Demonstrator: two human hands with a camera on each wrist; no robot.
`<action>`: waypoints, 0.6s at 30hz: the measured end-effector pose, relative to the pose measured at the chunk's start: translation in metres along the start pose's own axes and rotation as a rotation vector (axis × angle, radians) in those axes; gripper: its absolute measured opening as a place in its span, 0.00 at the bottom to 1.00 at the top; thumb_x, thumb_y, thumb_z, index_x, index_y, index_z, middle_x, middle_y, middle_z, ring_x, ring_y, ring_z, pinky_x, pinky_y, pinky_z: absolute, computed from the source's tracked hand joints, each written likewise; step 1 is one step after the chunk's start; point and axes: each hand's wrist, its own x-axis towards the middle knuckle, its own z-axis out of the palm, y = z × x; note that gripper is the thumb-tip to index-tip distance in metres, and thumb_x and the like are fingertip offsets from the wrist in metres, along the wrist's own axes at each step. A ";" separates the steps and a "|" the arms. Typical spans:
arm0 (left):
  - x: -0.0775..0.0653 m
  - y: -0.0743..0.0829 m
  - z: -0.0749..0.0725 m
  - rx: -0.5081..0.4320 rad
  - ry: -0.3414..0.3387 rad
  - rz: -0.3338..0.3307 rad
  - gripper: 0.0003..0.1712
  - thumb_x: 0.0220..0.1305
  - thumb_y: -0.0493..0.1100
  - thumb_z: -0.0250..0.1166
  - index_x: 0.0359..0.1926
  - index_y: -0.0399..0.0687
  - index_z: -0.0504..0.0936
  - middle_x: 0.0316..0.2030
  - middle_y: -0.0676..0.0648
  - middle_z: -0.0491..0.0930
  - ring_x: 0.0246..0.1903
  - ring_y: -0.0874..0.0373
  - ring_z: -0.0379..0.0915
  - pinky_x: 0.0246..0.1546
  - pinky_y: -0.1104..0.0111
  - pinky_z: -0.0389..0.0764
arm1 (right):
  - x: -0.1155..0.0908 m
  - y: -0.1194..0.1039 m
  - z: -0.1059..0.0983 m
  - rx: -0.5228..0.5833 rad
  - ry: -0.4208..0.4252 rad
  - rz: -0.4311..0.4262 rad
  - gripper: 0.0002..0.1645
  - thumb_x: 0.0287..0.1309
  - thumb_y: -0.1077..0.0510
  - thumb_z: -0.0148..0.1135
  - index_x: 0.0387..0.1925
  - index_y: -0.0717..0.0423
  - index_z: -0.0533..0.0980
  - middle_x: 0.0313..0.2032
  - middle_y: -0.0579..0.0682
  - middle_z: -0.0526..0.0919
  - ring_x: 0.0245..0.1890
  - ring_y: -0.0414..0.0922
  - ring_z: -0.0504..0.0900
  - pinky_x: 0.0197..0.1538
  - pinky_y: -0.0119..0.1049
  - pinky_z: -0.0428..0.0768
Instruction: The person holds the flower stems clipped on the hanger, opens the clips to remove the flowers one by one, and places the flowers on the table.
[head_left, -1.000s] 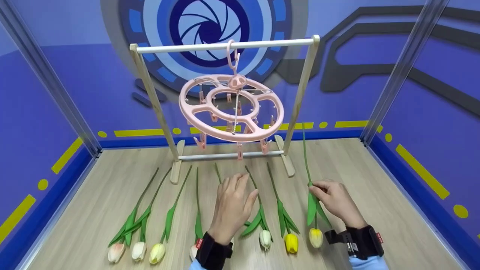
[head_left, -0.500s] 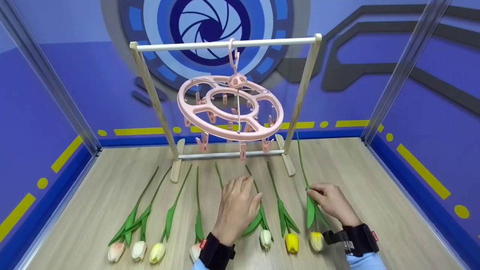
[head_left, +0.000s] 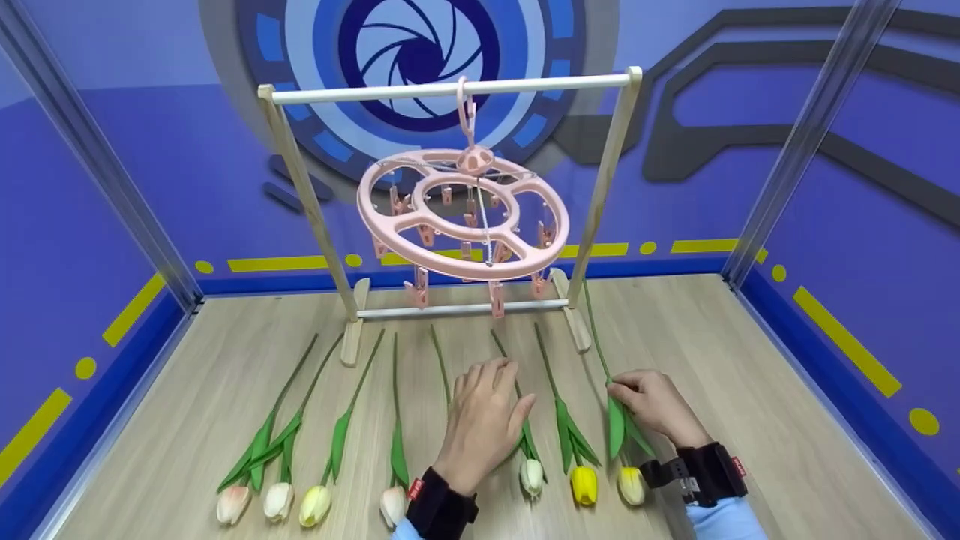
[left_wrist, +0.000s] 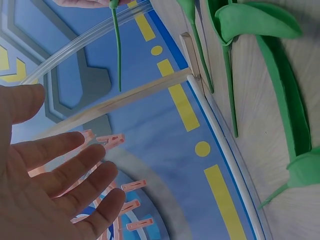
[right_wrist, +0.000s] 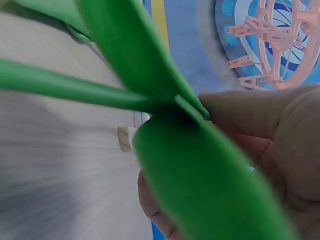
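My right hand (head_left: 660, 405) pinches the stem of a yellow-and-cream artificial tulip (head_left: 631, 486) just above its leaves. The stem points away from me towards the rack's right foot. Close up in the right wrist view, the tulip's green leaves (right_wrist: 210, 170) hide part of the fingers. My left hand (head_left: 484, 424) hovers over the middle of the row with its fingers loosely extended, holding nothing. It covers parts of the tulips beneath. Just right of it lie a white tulip (head_left: 531, 478) and a bright yellow tulip (head_left: 583, 486).
A pink round clip hanger (head_left: 386, 223) with dangling clothespins hangs from the white bar (head_left: 360, 94) of a wooden-post rack (head_left: 604, 176). To the left, pink, white and pale yellow tulips (head_left: 315, 506) lie on the wooden tabletop (head_left: 172, 420). Blue printed panels surround the table.
The right hand has come slightly left and nearer, carrying the tulip, whose stem tip swung left and lower. My left hand has drifted a little right. The hanger has turned slightly.
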 end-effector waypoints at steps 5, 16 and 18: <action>0.000 0.003 0.002 -0.010 -0.038 -0.007 0.25 0.76 0.54 0.61 0.63 0.42 0.79 0.58 0.42 0.79 0.58 0.48 0.75 0.57 0.54 0.75 | 0.002 0.005 0.004 0.020 -0.033 0.020 0.17 0.72 0.61 0.59 0.23 0.55 0.75 0.18 0.41 0.60 0.18 0.37 0.60 0.28 0.31 0.61; -0.001 0.008 0.007 -0.018 -0.101 -0.007 0.27 0.75 0.55 0.62 0.64 0.42 0.78 0.59 0.42 0.79 0.57 0.47 0.75 0.57 0.54 0.75 | 0.005 0.012 0.011 -0.025 -0.039 0.022 0.11 0.70 0.63 0.61 0.42 0.66 0.86 0.36 0.56 0.86 0.34 0.48 0.81 0.39 0.41 0.78; -0.002 0.009 0.008 -0.013 -0.107 -0.007 0.27 0.75 0.55 0.62 0.64 0.42 0.79 0.58 0.42 0.79 0.58 0.47 0.75 0.58 0.54 0.75 | 0.005 0.013 0.013 -0.031 -0.034 0.027 0.13 0.69 0.63 0.61 0.47 0.68 0.85 0.45 0.61 0.88 0.42 0.53 0.84 0.46 0.47 0.81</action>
